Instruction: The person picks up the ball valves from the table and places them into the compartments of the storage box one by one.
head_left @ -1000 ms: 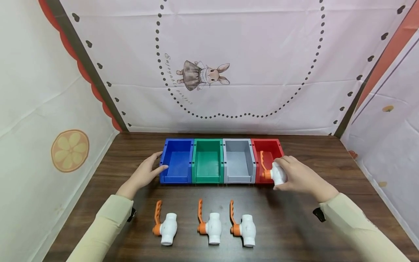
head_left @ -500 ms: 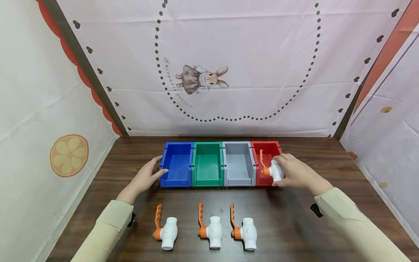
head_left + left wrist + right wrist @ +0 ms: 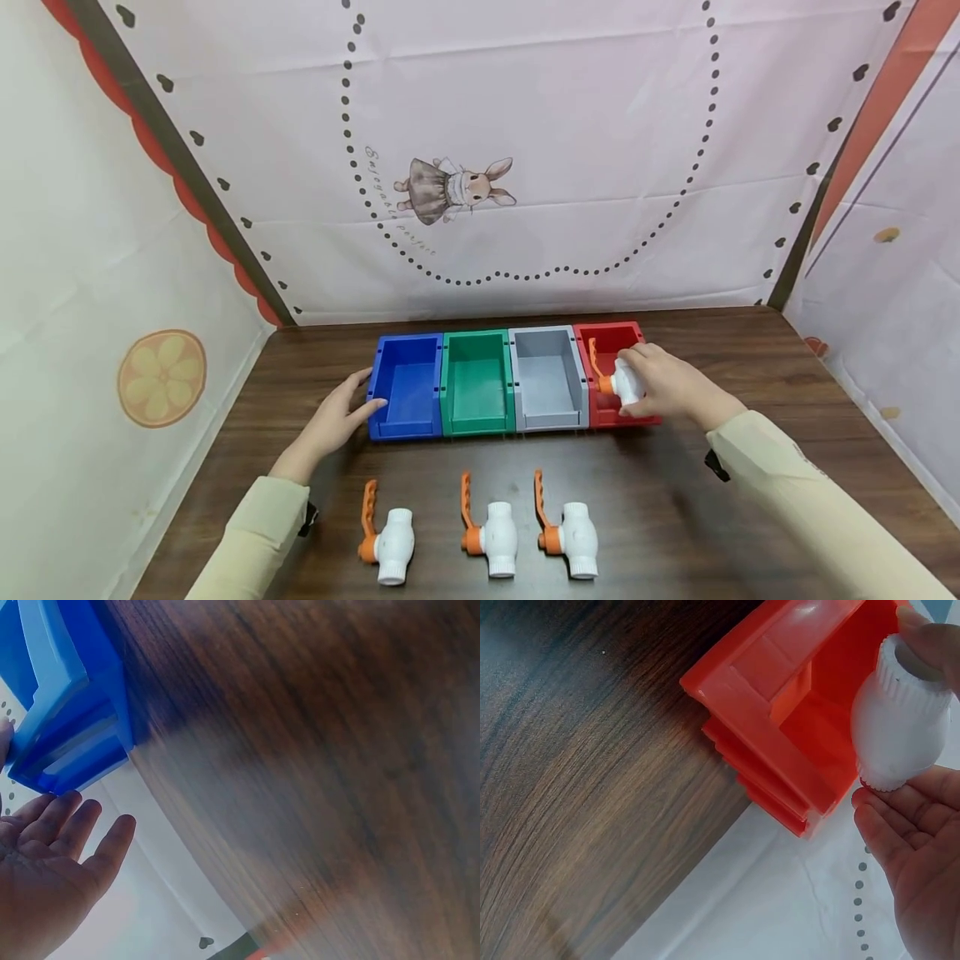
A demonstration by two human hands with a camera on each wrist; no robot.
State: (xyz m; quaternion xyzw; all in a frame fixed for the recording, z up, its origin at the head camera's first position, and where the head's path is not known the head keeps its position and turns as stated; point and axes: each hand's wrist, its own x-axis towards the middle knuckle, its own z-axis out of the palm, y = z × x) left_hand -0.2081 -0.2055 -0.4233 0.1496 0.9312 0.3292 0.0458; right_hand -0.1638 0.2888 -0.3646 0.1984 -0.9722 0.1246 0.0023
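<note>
Pinching valve [image 3: 627, 383] clear of lever [image 3: 593, 358], likely for firmness, in right hand [image 3: 666, 382] at rightmost bin [image 3: 613, 335]; resting spread left hand [image 3: 332, 423] against leftmost bin [image 3: 409, 430].

You've got four bins [image 3: 478, 392] in a row on the table [image 3: 645, 517]. Three valves [image 3: 500, 537] are lined up nearer you.

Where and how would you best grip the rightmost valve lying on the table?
Probably by its white body, from above and the right, across the bulge: the rounded part lies exposed there, while the orange handle stands off to the left.
</note>
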